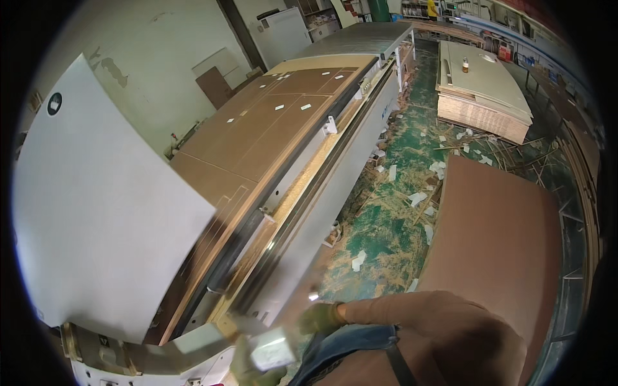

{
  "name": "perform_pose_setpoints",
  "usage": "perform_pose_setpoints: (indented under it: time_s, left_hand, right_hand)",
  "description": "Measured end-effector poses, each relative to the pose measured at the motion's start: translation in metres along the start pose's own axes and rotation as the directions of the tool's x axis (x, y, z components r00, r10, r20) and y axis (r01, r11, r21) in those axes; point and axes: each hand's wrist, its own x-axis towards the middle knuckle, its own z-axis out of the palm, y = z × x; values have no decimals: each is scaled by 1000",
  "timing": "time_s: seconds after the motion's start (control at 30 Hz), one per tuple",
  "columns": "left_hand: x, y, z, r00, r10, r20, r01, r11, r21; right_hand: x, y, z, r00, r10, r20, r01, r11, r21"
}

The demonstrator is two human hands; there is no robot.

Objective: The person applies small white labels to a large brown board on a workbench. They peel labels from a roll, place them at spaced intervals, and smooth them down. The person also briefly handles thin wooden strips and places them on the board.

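Observation:
My left hand, in a greenish work glove, is at the bottom edge, holding a small white, box-like object blurred by motion. Up and to the right of it is my right hand, also gloved and blurred, beside blue denim clothing. A small bright white thing shows close to its fingertips; whether it is held cannot be told. Both hands are by the near end of a long panel-cutting machine. On its bed lies a brown board with cut lines and several white labels.
A large white machine cover rises at the left. A brown panel lies at the right, with a stack of boards beyond. Sawdust, wood strips and paper scraps litter the green floor. A person in yellow stands far back.

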Motion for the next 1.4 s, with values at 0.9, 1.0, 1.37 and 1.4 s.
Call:
perform_pose_setpoints:
  time_s: [0.9,1.0,1.37,1.4]
  left_hand:
    - [408,-71,224,876,-40,-480,-34,989,-144]
    - [408,-45,247,752,-145,-643,-65,954,-292]
    - [388,-35,253,609,-143,-780,-52,974,-220]
    - [382,-40,251,607,-86,-790,-83,982,-170]
  right_hand:
    - [-10,83,-473,932,100,-349,16,950,313]
    - [28,77,-507,934,-249,-258,288,950,125]
    - [140,-11,-500,517,-851,90,850,498,-171]
    - [149,-5,-490,509,-852,123,858,492,-146]
